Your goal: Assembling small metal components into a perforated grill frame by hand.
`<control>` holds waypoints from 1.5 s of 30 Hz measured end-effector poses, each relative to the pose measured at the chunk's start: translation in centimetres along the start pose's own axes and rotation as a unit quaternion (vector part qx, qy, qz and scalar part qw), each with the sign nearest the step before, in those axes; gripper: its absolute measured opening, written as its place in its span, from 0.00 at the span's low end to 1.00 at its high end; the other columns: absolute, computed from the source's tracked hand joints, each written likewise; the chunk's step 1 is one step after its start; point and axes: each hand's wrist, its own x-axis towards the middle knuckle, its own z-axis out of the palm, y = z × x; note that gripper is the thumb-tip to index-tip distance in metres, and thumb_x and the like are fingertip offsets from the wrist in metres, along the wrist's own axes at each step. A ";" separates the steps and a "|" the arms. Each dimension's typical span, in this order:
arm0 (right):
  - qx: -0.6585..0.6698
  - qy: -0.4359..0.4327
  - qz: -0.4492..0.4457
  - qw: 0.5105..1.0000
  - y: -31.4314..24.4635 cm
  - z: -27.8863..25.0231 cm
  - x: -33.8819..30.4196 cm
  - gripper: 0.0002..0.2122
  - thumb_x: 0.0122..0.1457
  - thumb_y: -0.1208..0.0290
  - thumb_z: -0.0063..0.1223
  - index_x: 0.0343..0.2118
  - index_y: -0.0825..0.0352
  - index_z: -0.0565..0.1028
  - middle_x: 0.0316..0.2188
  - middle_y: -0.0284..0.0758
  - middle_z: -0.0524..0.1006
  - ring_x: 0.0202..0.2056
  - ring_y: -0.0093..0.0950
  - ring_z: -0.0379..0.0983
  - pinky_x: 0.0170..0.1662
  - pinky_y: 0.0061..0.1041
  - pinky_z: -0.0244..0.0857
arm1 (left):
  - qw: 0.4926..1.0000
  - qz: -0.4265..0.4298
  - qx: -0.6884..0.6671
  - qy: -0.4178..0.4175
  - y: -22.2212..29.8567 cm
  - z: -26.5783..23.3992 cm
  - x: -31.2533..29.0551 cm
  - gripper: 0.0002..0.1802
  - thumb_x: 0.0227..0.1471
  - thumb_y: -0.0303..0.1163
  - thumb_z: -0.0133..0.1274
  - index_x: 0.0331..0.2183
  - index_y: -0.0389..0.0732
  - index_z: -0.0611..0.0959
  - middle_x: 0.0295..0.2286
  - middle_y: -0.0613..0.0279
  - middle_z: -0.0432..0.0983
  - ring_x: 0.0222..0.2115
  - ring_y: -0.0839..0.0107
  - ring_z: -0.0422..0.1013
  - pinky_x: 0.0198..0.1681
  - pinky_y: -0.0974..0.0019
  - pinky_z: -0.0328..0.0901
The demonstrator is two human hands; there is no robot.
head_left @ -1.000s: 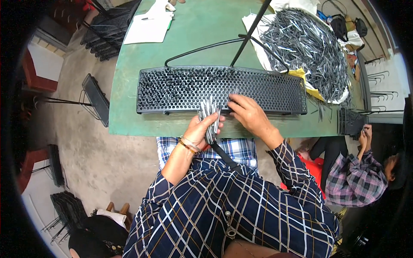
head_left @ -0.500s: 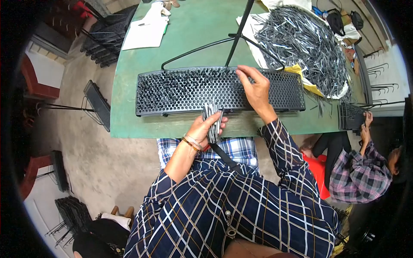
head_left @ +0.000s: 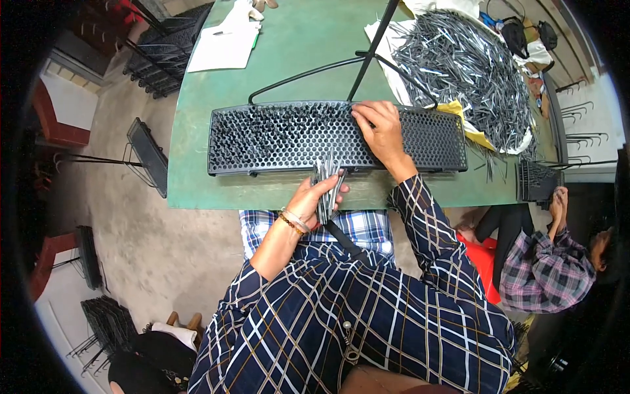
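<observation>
A long black panel (head_left: 426, 141) full of round holes lies across the table in front of me, with a black metal rod frame (head_left: 298, 70) joined to its far side. Dark strips poke up from many holes on its left part; the right part shows bare holes. Wrapped in my left hand (head_left: 307, 199), just below the panel's near edge, is a bundle of thin grey-black strips (head_left: 327, 190). My right hand (head_left: 382, 133) bends over the panel right of the middle, fingertips pinched at the holes near the far edge. Whatever sits between those fingertips is too small to make out.
A big heap of loose strips (head_left: 466, 72) lies on white sheeting at the table's (head_left: 295, 39) far right. White paper (head_left: 222, 49) with a pen rests at far left. Another person (head_left: 548, 262) handles a similar panel at right. More panels (head_left: 147, 154) stand about the floor.
My right hand has come down and slightly left onto the panel, its fingers closing from a raised, spread pose. My left hand keeps the bundle in nearly the same place.
</observation>
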 end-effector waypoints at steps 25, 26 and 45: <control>0.358 -0.022 0.339 0.870 -4.0 -1.8 0.3 0.08 0.55 0.73 0.54 0.35 0.72 0.77 0.27 0.31 0.78 0.26 0.15 0.70 0.30 0.14 0.63 | 0.999 0.024 0.011 -0.029 -0.6 -0.4 0.3 0.15 0.54 0.34 0.52 0.43 0.41 0.74 0.29 0.61 0.76 0.25 0.78 0.70 0.24 0.76 0.66; 0.358 -0.023 0.339 0.870 -3.8 -1.3 0.6 0.08 0.55 0.73 0.54 0.35 0.72 0.77 0.27 0.31 0.78 0.26 0.15 0.70 0.30 0.14 0.63 | 0.999 0.023 0.013 -0.025 -0.6 -0.3 0.3 0.14 0.54 0.35 0.52 0.42 0.41 0.74 0.29 0.61 0.76 0.25 0.78 0.70 0.24 0.76 0.66; 0.014 -0.026 0.011 1.000 -1.9 1.0 0.3 0.06 0.50 0.75 0.56 0.32 0.67 0.77 0.32 0.35 0.77 0.33 0.33 0.72 0.37 0.28 0.65 | 1.000 0.005 0.005 -0.014 -0.5 0.0 0.2 0.12 0.53 0.33 0.52 0.39 0.40 0.72 0.29 0.59 0.75 0.24 0.75 0.71 0.22 0.73 0.67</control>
